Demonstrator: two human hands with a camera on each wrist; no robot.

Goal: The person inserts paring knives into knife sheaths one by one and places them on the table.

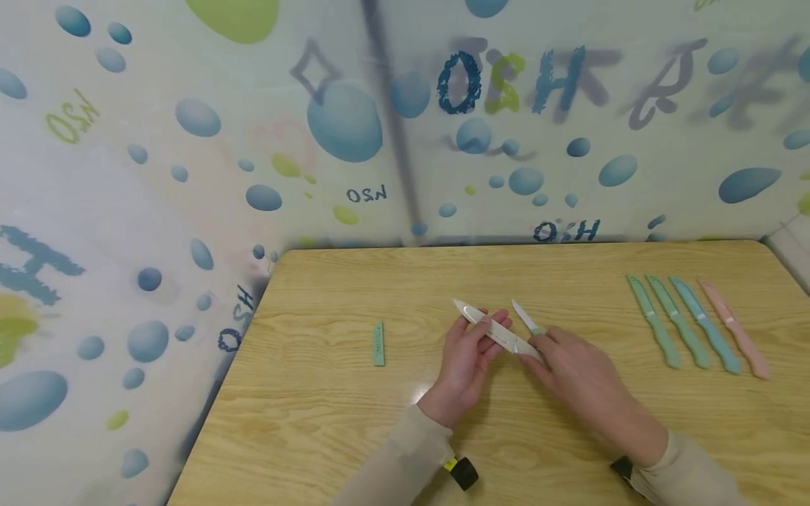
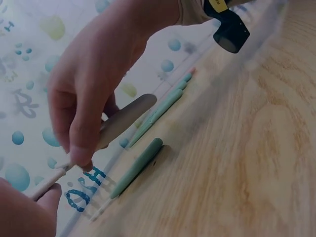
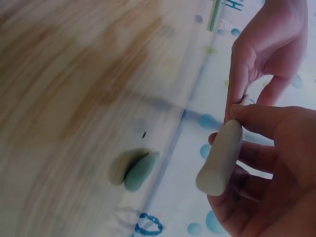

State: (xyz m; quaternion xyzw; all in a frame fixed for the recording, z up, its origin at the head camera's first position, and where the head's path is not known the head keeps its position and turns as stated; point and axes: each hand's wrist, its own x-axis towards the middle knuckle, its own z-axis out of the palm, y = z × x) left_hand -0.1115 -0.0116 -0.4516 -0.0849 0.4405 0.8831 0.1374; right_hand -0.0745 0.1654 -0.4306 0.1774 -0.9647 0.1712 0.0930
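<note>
A white knife is held between both hands, tip towards the upper left, with what looks like a white cover over its blade. The left hand pinches the covered blade between thumb and fingers. Round the handle, the right hand curls its thumb and fingers. Just beyond the right hand lies a green-handled knife on the table, its pale blade bare; that hand partly hides it in the head view. A small green blade cover lies apart, to the left of the left hand.
Several knives lie side by side at the table's right: two green, a blue one and a pink one. The wooden table meets a patterned curtain or sheet at its back and left edges.
</note>
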